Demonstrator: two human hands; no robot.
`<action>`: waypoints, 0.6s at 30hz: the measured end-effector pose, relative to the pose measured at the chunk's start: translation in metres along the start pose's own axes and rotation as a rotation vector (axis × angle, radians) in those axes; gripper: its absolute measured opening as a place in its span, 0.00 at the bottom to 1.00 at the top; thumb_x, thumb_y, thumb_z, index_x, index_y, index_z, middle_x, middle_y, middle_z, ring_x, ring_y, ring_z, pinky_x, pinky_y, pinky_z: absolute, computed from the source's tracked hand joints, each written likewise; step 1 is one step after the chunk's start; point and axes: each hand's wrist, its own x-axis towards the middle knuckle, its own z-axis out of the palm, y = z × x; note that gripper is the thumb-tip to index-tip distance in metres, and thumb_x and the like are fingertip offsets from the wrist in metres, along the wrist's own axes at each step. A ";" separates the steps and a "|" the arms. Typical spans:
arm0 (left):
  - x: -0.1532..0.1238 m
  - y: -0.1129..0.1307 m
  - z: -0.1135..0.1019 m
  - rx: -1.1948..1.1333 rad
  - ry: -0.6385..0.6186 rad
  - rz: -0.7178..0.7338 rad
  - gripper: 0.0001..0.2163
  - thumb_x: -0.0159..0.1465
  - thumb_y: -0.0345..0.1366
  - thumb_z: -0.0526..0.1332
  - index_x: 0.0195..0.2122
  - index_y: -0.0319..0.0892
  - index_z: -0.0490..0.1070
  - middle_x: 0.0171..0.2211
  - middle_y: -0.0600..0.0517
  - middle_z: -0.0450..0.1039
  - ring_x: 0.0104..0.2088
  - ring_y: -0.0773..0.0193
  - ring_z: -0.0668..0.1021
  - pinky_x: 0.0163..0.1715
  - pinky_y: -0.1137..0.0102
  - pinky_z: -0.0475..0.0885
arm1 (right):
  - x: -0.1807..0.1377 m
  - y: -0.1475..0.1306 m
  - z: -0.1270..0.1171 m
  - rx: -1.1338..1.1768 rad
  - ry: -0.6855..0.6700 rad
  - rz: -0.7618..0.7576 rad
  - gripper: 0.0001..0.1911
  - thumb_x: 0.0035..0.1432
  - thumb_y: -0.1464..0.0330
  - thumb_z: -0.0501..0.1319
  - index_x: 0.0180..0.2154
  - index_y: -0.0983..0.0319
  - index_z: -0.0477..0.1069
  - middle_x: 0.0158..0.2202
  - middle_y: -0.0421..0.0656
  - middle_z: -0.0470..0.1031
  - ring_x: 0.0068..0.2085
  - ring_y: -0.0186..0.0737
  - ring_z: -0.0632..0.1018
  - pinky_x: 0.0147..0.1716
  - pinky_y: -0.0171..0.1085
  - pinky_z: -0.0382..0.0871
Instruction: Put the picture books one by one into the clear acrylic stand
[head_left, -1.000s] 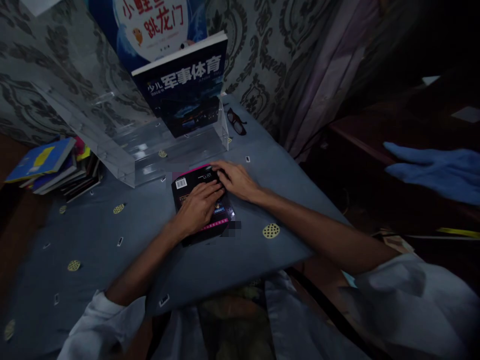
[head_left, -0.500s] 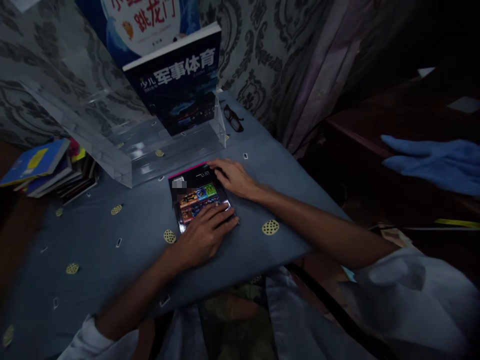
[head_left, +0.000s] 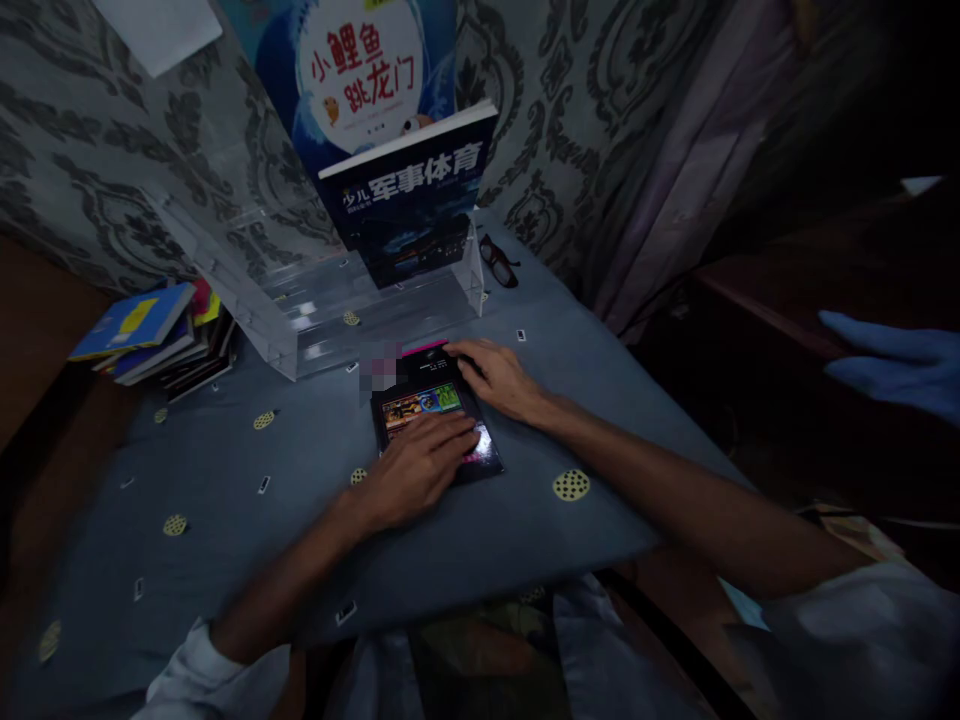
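A small book [head_left: 420,375] with a black cover, rows of coloured pictures and a pink far edge lies closed on the table in front of me. My left hand [head_left: 424,455] rests flat across its lower half, fingers stretched out, hiding some of the pictures. At the book's far right corner, the fingertips of my right hand [head_left: 499,378] touch the cover, with thumb and fingers apart. Just beyond stands a clear acrylic book rack [head_left: 382,325], holding a dark blue book [head_left: 420,205] upright. Behind that book leans a lighter blue one [head_left: 360,75].
A pile of books [head_left: 157,335] sits left of the rack. Glasses [head_left: 499,262] lie by the rack's right end. The table carries a blue-grey patterned cloth [head_left: 300,540]. At the far right, a blue-gloved hand [head_left: 892,365] reaches in over a dark surface. Patterned wallpaper rises behind.
The view has shifted, so everything sits further right and lower. My left hand has slid up from the book's near right corner, which now shows. My right hand stays at the far corner.
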 end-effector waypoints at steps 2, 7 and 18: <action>-0.004 -0.022 -0.006 0.031 0.077 -0.079 0.16 0.73 0.31 0.51 0.60 0.42 0.67 0.58 0.43 0.74 0.61 0.56 0.74 0.60 0.52 0.71 | 0.000 0.001 0.000 0.001 -0.003 -0.001 0.18 0.64 0.74 0.52 0.52 0.59 0.73 0.49 0.48 0.79 0.51 0.50 0.78 0.53 0.54 0.72; -0.022 -0.086 -0.020 0.135 0.257 -0.378 0.16 0.72 0.32 0.51 0.57 0.38 0.69 0.56 0.40 0.74 0.58 0.54 0.75 0.59 0.51 0.72 | 0.000 0.003 -0.001 -0.016 -0.044 -0.032 0.17 0.66 0.71 0.53 0.53 0.59 0.73 0.48 0.48 0.79 0.51 0.50 0.77 0.53 0.54 0.71; -0.045 -0.103 -0.020 0.141 0.254 -0.412 0.16 0.71 0.32 0.52 0.56 0.39 0.71 0.58 0.41 0.73 0.58 0.54 0.76 0.59 0.52 0.72 | 0.000 0.010 0.003 -0.074 -0.099 -0.082 0.17 0.66 0.68 0.54 0.54 0.60 0.73 0.54 0.50 0.75 0.56 0.53 0.74 0.57 0.57 0.68</action>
